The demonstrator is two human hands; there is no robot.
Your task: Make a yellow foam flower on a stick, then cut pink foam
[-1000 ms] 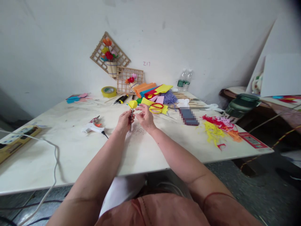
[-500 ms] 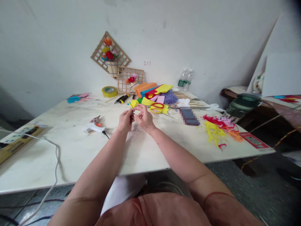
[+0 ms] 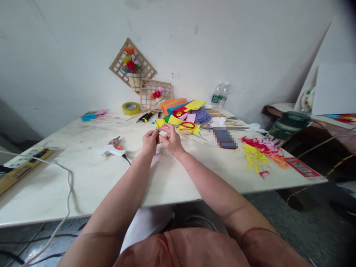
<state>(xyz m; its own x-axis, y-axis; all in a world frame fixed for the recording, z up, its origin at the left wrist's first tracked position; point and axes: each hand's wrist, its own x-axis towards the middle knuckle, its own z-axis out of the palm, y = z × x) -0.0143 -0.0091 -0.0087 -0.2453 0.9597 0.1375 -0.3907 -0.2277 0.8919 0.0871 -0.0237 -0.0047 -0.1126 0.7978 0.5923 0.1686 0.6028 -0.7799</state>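
Two hands meet at frame centre above the desk (image 3: 167, 181) | left hand (image 3: 149, 142) pinches a thin stick, steadying it | right hand (image 3: 170, 139) closes fingertips on the small yellow flower (image 3: 159, 122) at its tip | glue gun (image 3: 112, 149) lies left, scissors (image 3: 185, 127) just beyond.

A white plaster wall (image 3: 222, 33), scuffed and marked with small handwritten figures, backs a pale marble-look counter (image 3: 91, 178) in soft, even light. Two wooden lattice frames (image 3: 144, 79) lean against the wall at the counter's far edge. At right, a large white board (image 3: 333, 87) rests on a dark wooden side table (image 3: 280, 111) that stands just beside the counter. The floor (image 3: 303, 233) below is grey and speckled, and cables trail across it at lower left.
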